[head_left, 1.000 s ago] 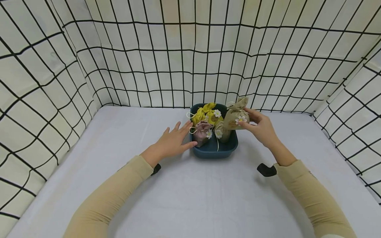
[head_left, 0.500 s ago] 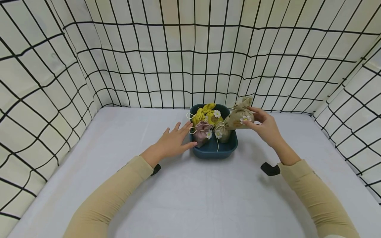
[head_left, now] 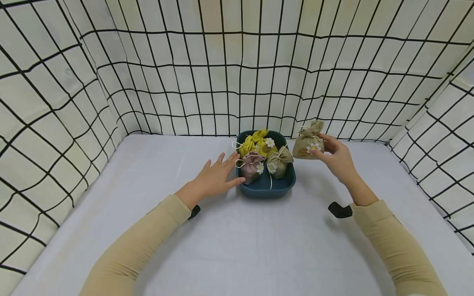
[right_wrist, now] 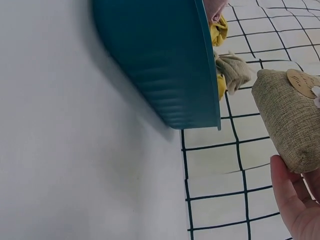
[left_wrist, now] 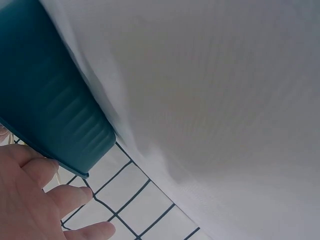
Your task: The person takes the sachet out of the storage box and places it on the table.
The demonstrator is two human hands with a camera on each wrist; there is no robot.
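- Right hand [head_left: 335,158] clamped around a small beige burlap drawstring pouch with a white daisy [head_left: 308,142], held upright in the air just right of the tray, clear of its rim.
- Left hand [head_left: 214,177] flat, fingers spread and relaxed, resting on the white table [head_left: 237,242] with fingertips against the left wall of the dark teal square plastic tray [head_left: 266,187].
- Inside the tray: yellow cloth pouch [head_left: 255,142] at the far side, mauve pouch [head_left: 252,164] near left, second beige burlap pouch [head_left: 279,162] near right.
- Black-gridded white cloth backdrop [head_left: 237,74] behind and at both sides.
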